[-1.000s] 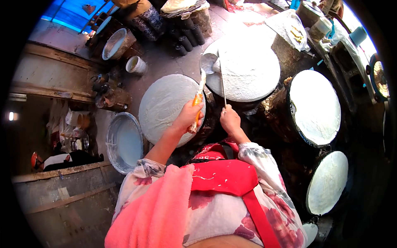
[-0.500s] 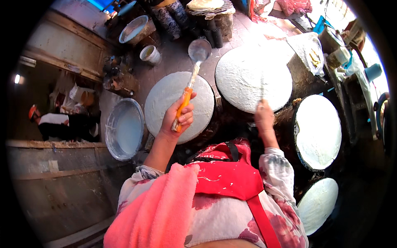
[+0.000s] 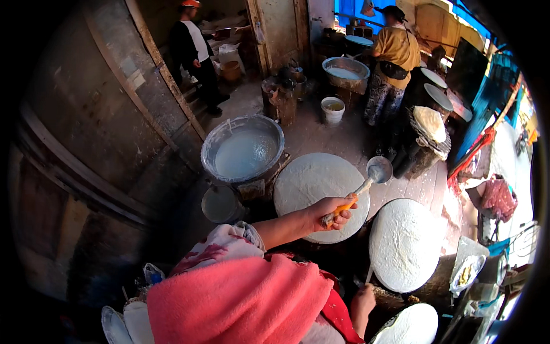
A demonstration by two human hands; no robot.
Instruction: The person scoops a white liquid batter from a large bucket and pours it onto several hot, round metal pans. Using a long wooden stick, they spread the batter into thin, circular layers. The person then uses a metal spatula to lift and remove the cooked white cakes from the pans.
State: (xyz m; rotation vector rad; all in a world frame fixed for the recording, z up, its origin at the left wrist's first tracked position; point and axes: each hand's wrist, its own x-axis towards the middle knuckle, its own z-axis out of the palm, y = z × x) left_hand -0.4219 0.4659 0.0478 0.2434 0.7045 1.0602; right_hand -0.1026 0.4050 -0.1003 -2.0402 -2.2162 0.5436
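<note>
My left hand (image 3: 335, 213) is closed round the orange handle of a metal ladle (image 3: 379, 169). The ladle's bowl, smeared with white, hangs beyond the right edge of a round griddle covered in pale batter (image 3: 315, 183). Lower down, my right hand (image 3: 362, 304) is closed on a thin stick (image 3: 369, 274), which rises toward the left rim of a second batter-covered griddle (image 3: 405, 245). Where the stick ends I cannot make out. A third white round (image 3: 409, 327) lies just right of that hand, cut off by the lower edge.
Left of the griddles stands a wide metal basin (image 3: 212, 140) of milky liquid, with a smaller pot (image 3: 220, 204) below it. A white bucket (image 3: 332, 110) sits farther back. One person (image 3: 395, 51) stands by another basin; a second (image 3: 197, 51) is in the doorway. Flatbreads (image 3: 429, 123) lie on a stand.
The view has swung to the left, bringing the basin and both people nearer the middle. My right hand is now lower, beside the second griddle's rim instead of over it. Both hands keep their tools.
</note>
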